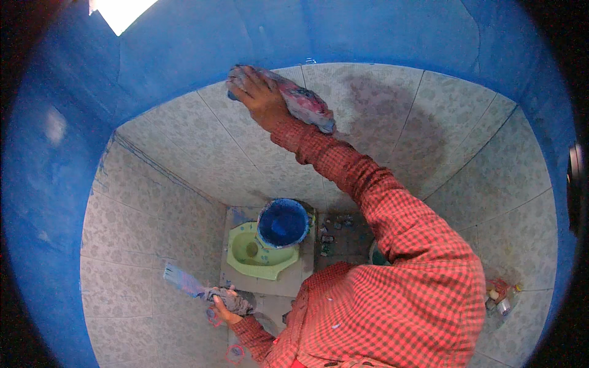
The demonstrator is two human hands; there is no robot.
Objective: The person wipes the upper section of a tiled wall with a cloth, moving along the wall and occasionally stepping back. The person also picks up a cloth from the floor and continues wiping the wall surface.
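Observation:
Up on the tiled wall (276,150), my right hand (262,101) presses a grey and pink cloth rag (304,107) against the tiles, just under the blue painted area (276,37). The rag trails down beside my wrist. At the lower left, my left hand (226,311) is closed round a paintbrush (183,281) with pale blue bristles pointing away to the left. A crumpled grey cloth (236,300) is bunched in the same hand about the handle, which it mostly hides. A damp-looking darker patch (383,101) marks the tiles right of the rag.
Below, a bucket (283,200) with blue paint inside stands at the edge of a pale green squat toilet (279,270). Small litter (328,239) lies on the floor beside it. A green container (377,254) is partly behind my sleeve. Several small items (502,297) sit at the right wall.

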